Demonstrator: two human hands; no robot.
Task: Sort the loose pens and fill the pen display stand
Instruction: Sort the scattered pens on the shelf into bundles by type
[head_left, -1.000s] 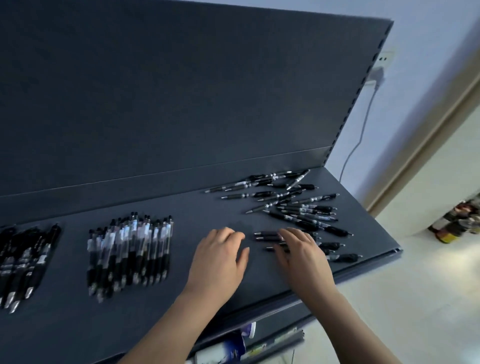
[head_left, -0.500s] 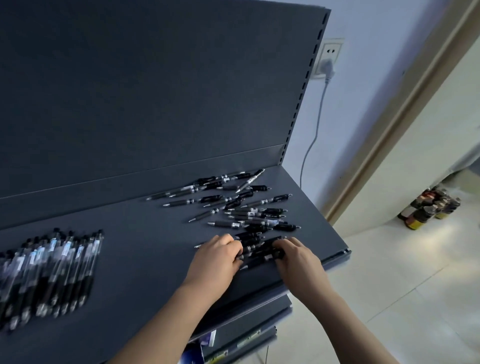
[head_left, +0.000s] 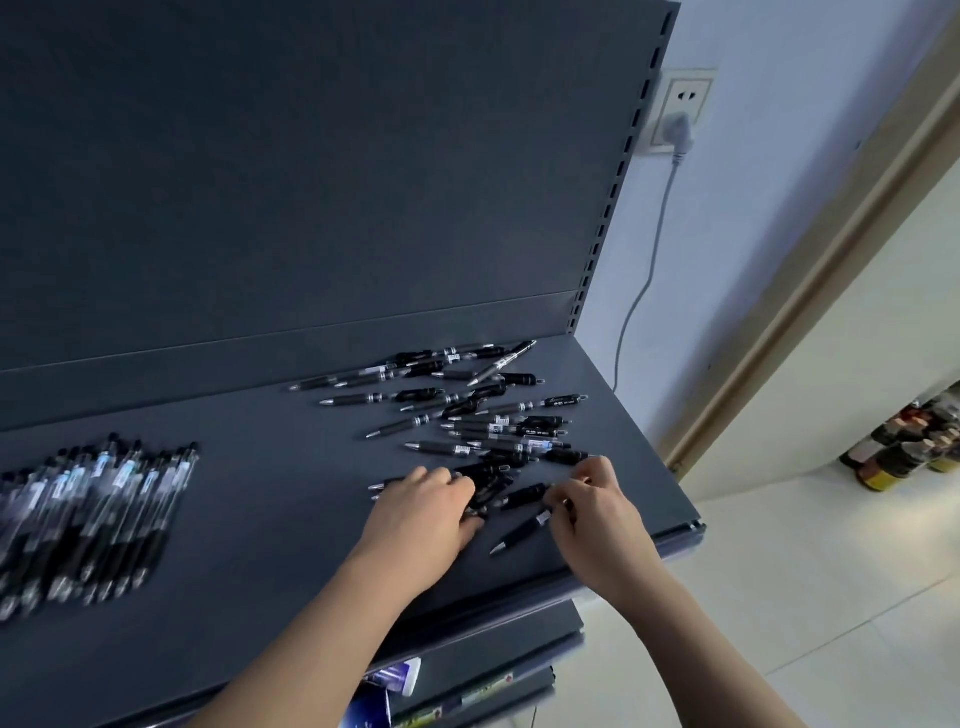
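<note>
on the shelf (head_left: 260, 467), the left hand (head_left: 421, 514) curls over a gathered bunch (head_left: 485, 488), likely to keep it aligned, while the right hand (head_left: 597, 514) pinches one pen (head_left: 522, 532) beside the loose pens (head_left: 467, 415), the sorted row (head_left: 98, 509) lying well left.

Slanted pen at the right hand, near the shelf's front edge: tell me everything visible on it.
The slanted pen is slim, with a dark, plastic-looking barrel, a silvery pointed tip aimed front-left and a small white label near its upper end. It seems to rest diagonally on the dark grey shelf, apart from the loose pile. The right hand pinches its upper end, hiding clip and button. The left hand, curled over a bunch of pens, does not touch it.
</note>
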